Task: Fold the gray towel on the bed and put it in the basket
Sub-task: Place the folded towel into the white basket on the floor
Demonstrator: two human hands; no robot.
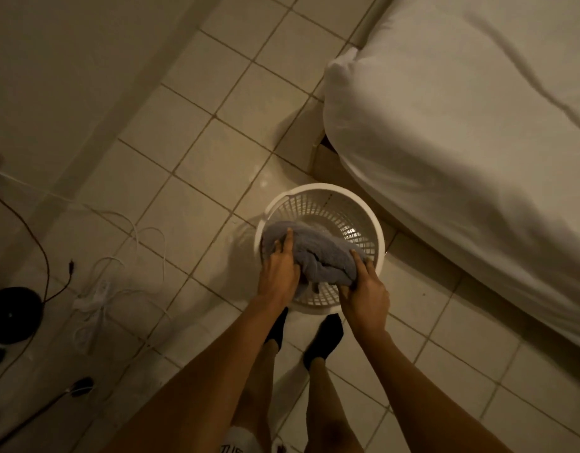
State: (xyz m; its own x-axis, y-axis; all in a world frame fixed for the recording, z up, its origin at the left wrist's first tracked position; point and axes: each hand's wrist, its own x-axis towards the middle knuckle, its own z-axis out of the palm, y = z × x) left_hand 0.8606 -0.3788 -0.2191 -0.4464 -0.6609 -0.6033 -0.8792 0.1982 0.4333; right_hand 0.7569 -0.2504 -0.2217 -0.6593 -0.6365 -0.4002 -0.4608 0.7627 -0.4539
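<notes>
Head view. One gray towel (314, 253), soft terry, bunched into a rounded bundle with visible creases, sits over the near-left part of the mouth of one basket (318, 204). The basket is round, white plastic, with lattice walls and a smooth rim; it stands on the tiled floor (190, 132) just beside the corner of one bed (462, 125).

Two hands are on the towel. The left hand (280, 271) lies on the bundle's left side, fingers extended over the cloth, thumb hidden beneath; whether it pinches cannot be told. The right hand (367, 294) holds the bundle's right end, fingers curled round the fabric with two fingers laid along the top.

The bed carries a white sheet, smooth cloth with long wrinkles, rounded at the corner. The floor is square glossy pale tiles with dark grout. Two feet in black socks (324, 338) stand just behind the basket. At left: white cables (141, 237) in loose loops, one dark cable, and one round black object (14, 313).
</notes>
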